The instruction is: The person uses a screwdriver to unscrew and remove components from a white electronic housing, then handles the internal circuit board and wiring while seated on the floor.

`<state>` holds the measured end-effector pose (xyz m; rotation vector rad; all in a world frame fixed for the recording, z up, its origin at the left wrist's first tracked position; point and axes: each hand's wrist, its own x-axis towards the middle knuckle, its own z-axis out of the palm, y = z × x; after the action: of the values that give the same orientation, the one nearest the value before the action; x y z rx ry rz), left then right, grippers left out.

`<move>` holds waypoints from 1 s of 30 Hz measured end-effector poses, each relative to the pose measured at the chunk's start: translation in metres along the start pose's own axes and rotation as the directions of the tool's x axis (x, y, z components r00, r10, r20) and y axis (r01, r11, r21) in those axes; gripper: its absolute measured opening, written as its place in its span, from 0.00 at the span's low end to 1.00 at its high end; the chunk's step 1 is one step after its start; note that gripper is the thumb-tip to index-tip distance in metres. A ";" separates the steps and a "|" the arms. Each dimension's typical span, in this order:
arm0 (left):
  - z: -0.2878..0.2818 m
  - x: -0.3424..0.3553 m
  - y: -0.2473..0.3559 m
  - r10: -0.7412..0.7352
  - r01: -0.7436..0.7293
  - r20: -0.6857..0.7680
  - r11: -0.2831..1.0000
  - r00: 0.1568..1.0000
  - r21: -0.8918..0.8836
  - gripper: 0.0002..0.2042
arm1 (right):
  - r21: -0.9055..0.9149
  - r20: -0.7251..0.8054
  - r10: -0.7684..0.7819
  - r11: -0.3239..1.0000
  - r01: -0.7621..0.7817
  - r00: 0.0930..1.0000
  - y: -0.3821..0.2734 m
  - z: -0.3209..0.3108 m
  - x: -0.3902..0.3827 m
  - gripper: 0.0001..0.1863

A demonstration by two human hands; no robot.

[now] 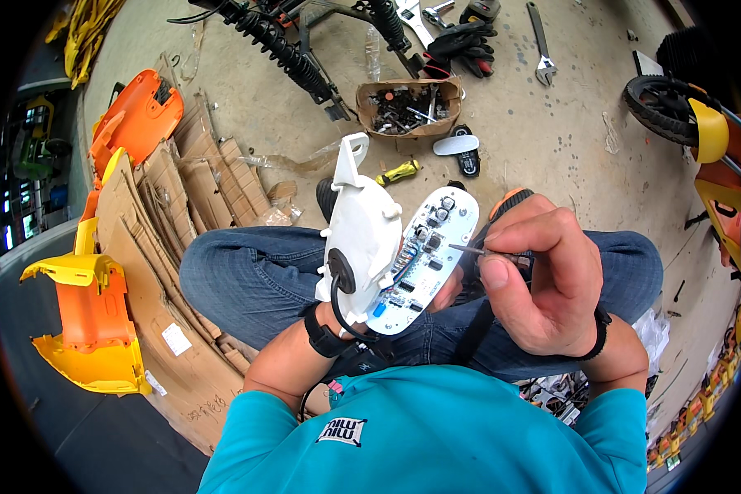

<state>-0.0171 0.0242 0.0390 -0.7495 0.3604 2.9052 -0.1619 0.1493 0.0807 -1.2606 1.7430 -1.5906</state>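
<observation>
My left hand [445, 290], mostly hidden behind the parts, is closed around a white plastic housing [358, 247] and an oval white circuit board [424, 267] held beside it. The board faces up, showing black components, a blue connector and several wires. A black cable [336, 300] runs out of a round grommet on the housing. Between the thumb and forefinger of my right hand [539, 272] is a thin metal tool [471, 249], its tip at the board's components; whether it touches them is unclear.
Cardboard sheets [156, 272] and orange-and-yellow panels [86, 321] lie left. A box of small parts [407, 107], yellow-handled screwdriver [398, 173], black gloves [461, 49] and wrench [542, 45] lie on the floor ahead. A scooter fork [272, 41] stands above; a wheel [659, 111] is right.
</observation>
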 end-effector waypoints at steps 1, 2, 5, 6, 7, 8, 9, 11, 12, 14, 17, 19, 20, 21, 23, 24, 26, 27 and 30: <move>0.000 0.000 0.000 -0.004 0.004 -0.013 1.000 1.000 -0.010 0.37 | 0.001 0.000 0.001 1.000 -0.001 1.000 0.000 0.000 0.000 0.08; -0.001 0.000 0.000 -0.009 0.008 -0.026 1.000 1.000 -0.020 0.37 | 0.001 0.001 0.000 1.000 0.000 1.000 0.000 0.000 0.000 0.08; -0.002 -0.001 0.001 -0.022 0.020 -0.039 0.999 0.999 -0.046 0.37 | -0.003 0.004 0.003 1.000 -0.003 1.000 0.000 0.000 0.000 0.08; -0.002 -0.001 0.001 -0.025 0.023 -0.039 0.998 0.999 -0.054 0.37 | -0.005 0.004 0.008 1.000 -0.008 1.000 -0.001 0.000 0.000 0.08; -0.001 -0.001 0.001 -0.020 0.018 -0.038 0.999 0.999 -0.041 0.37 | -0.007 0.004 0.013 1.000 -0.013 1.000 -0.001 0.000 0.001 0.08; 0.000 -0.001 0.001 -0.014 0.013 -0.037 0.999 0.999 -0.029 0.37 | -0.007 0.004 0.010 1.000 -0.010 1.000 -0.001 0.000 0.001 0.08; 0.000 -0.001 0.001 -0.009 0.008 -0.036 1.000 0.999 -0.017 0.37 | -0.006 0.005 0.007 1.000 -0.007 1.000 -0.001 0.000 0.000 0.08; -0.002 0.001 0.000 0.002 -0.002 0.024 1.000 1.000 0.021 0.37 | -0.005 -0.027 -0.022 1.000 0.022 0.999 0.001 0.001 0.001 0.08; -0.003 0.001 0.000 0.006 -0.008 0.055 0.999 0.998 0.039 0.37 | -0.006 -0.059 -0.049 0.999 0.049 0.997 0.004 0.003 0.002 0.07; -0.001 0.001 0.001 0.010 -0.012 0.026 0.997 1.000 0.074 0.37 | -0.007 -0.091 -0.073 0.997 0.073 0.993 0.005 0.005 0.003 0.07; -0.005 0.002 0.001 0.010 -0.015 0.059 0.997 0.998 0.079 0.37 | 0.001 -0.091 -0.066 0.998 0.067 0.994 0.006 0.005 0.002 0.08; -0.007 0.003 0.001 0.006 -0.012 0.096 0.998 0.995 0.058 0.37 | 0.011 -0.094 -0.064 0.998 0.065 0.994 0.006 0.006 0.002 0.08; -0.008 0.004 0.001 0.002 -0.007 0.109 0.999 0.994 0.043 0.37 | 0.012 -0.094 -0.063 0.998 0.064 0.994 0.007 0.006 0.002 0.08; -0.008 0.004 0.001 -0.002 -0.002 0.122 1.000 0.993 0.028 0.37 | 0.014 -0.094 -0.062 0.998 0.063 0.994 0.007 0.006 0.001 0.08; -0.008 0.003 0.000 0.002 -0.004 0.095 1.000 0.995 0.025 0.37 | 0.019 -0.054 -0.031 0.999 0.032 0.998 0.005 0.005 0.001 0.08; -0.008 0.003 0.000 0.004 -0.005 0.082 1.000 0.997 0.024 0.37 | 0.022 -0.014 -0.001 1.000 0.001 1.000 0.003 0.002 -0.001 0.08; -0.006 0.001 0.000 0.006 -0.007 0.037 1.000 0.999 0.017 0.37 | 0.018 -0.013 -0.005 1.000 0.005 1.000 0.003 0.002 -0.001 0.08; -0.005 0.001 0.000 0.007 -0.007 0.015 1.000 1.000 0.014 0.37 | 0.011 -0.053 -0.039 0.999 0.040 0.998 0.006 0.005 0.001 0.08; -0.006 0.001 -0.002 0.019 -0.019 0.010 0.999 1.000 0.034 0.37 | 0.005 -0.086 -0.073 0.997 0.073 0.994 0.007 0.006 0.002 0.08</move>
<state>-0.0146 0.0248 0.0336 -0.7301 0.4175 2.9111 -0.1598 0.1436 0.0731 -1.2831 1.7579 -1.7149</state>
